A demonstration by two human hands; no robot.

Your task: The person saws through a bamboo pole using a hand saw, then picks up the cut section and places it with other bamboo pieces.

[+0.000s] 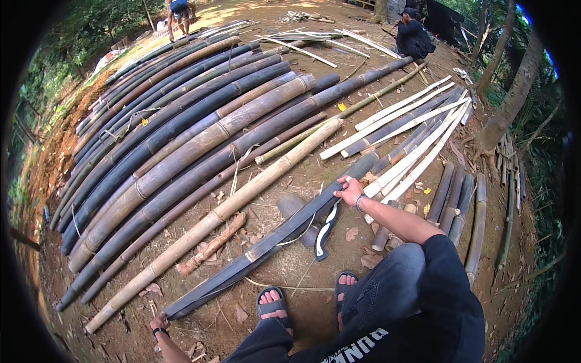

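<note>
A long, dark split bamboo pole [266,240] lies slantwise before me, from the lower left toward the upper right. My left hand [160,323] is closed at its near left end. Farther up, my right hand [350,192] grips the same pole, thumb and fingers over its edge. Beneath my right hand lies a tool with a curved black-and-white handle [325,235]; the rest of it is hidden by the pole. A short round log [292,206] rests partly under the pole.
Many whole bamboo poles [212,130] lie in rows at left. Pale split strips [417,160] fan out at right, near short bamboo pieces [454,199]. A rough stick [212,245] lies on the dirt. One person [413,36] crouches at far right; another [180,13] bends at far left.
</note>
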